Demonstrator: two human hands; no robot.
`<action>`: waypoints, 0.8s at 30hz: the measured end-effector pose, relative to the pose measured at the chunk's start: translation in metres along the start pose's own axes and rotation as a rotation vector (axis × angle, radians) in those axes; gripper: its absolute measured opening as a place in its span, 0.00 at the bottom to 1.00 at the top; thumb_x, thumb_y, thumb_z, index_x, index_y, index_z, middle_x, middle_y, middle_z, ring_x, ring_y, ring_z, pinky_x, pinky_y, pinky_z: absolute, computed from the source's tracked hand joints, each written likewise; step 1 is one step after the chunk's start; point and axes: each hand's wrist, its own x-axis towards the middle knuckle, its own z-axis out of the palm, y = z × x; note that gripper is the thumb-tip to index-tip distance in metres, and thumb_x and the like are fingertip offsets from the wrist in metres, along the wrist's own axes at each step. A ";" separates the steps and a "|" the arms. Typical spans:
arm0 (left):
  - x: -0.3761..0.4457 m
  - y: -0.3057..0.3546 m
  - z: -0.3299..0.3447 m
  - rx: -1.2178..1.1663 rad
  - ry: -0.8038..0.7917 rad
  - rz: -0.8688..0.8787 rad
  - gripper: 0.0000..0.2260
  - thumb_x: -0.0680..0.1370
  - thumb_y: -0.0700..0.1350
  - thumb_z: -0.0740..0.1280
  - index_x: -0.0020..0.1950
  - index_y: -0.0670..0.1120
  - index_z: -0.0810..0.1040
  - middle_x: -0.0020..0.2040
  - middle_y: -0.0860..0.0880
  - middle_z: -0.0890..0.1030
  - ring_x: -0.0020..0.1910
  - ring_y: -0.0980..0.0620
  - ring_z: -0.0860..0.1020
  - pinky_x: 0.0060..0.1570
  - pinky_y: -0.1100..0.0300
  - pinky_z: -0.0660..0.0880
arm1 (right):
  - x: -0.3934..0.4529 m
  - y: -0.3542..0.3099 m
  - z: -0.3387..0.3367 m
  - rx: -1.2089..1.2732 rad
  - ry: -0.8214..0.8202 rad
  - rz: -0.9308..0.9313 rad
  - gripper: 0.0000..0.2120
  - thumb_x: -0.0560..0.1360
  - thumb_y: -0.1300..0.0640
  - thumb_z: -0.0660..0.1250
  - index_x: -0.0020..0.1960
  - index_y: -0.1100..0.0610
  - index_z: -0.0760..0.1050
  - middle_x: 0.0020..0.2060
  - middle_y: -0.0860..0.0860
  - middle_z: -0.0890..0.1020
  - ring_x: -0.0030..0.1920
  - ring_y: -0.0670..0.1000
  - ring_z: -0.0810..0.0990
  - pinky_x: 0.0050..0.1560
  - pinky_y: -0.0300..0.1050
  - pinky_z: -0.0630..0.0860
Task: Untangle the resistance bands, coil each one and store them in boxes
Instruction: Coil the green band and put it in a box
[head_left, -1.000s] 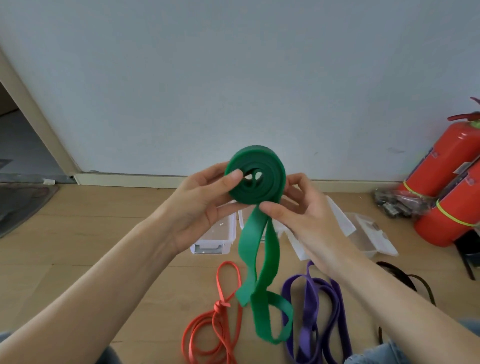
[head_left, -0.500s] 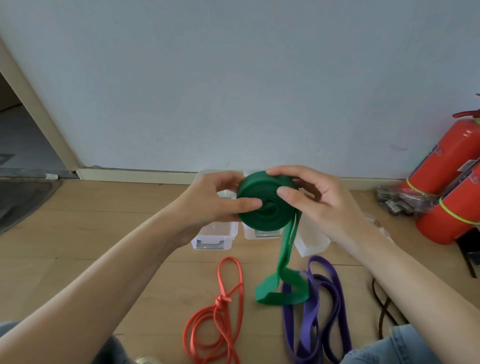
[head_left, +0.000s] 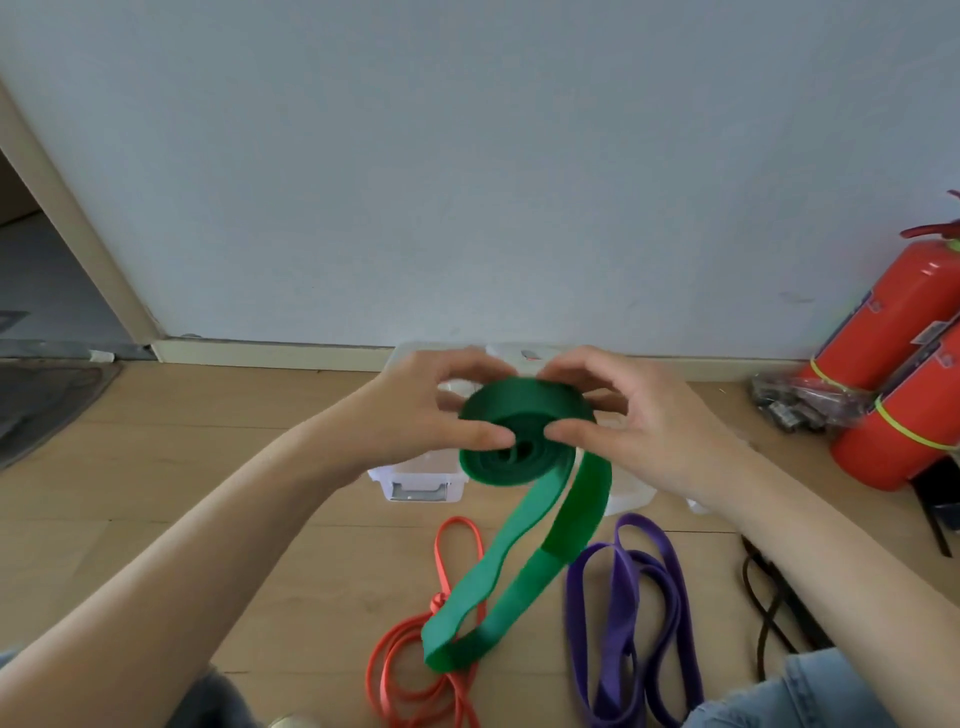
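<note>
The green resistance band (head_left: 522, 415) is partly wound into a flat coil held above the floor, with a loose loop hanging down to about the red band. My left hand (head_left: 415, 415) pinches the coil's left side, thumb near its centre. My right hand (head_left: 634, 415) pinches the right side, thumb on the top face. A thin red band (head_left: 447, 618) with a knot lies on the floor below. A wide purple band (head_left: 623, 623) lies to its right. A black band (head_left: 763, 597) lies further right. Clear plastic boxes (head_left: 415, 480) stand behind my hands, mostly hidden.
Two red fire extinguishers (head_left: 893, 364) lean at the right wall, with a plastic bag of small items (head_left: 795, 400) beside them. A dark mat (head_left: 41, 400) lies at the left by a doorway. My denim-clad knees show at the bottom edge.
The coil has tipped from upright and facing me to lying nearly flat. Both hands shifted around it, and the hanging green loop has swung out to the lower left.
</note>
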 end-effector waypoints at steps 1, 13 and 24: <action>0.000 0.000 0.004 0.062 -0.011 0.019 0.15 0.68 0.42 0.76 0.51 0.54 0.79 0.48 0.58 0.83 0.46 0.66 0.80 0.43 0.75 0.73 | 0.000 0.001 0.003 -0.062 -0.027 -0.014 0.16 0.69 0.60 0.73 0.56 0.54 0.76 0.48 0.40 0.80 0.51 0.38 0.77 0.56 0.34 0.73; -0.001 0.004 -0.005 -0.557 0.083 -0.012 0.17 0.67 0.44 0.71 0.55 0.44 0.78 0.50 0.48 0.84 0.48 0.51 0.83 0.44 0.61 0.80 | 0.000 0.004 0.008 0.594 0.189 0.125 0.12 0.68 0.62 0.72 0.49 0.54 0.73 0.42 0.50 0.84 0.45 0.49 0.82 0.49 0.39 0.78; -0.004 -0.003 0.004 -0.444 -0.011 -0.088 0.21 0.65 0.48 0.73 0.57 0.50 0.78 0.49 0.47 0.84 0.49 0.49 0.83 0.49 0.55 0.80 | -0.003 0.000 0.015 0.594 0.134 0.116 0.20 0.63 0.50 0.72 0.54 0.47 0.76 0.48 0.49 0.82 0.48 0.47 0.82 0.46 0.38 0.78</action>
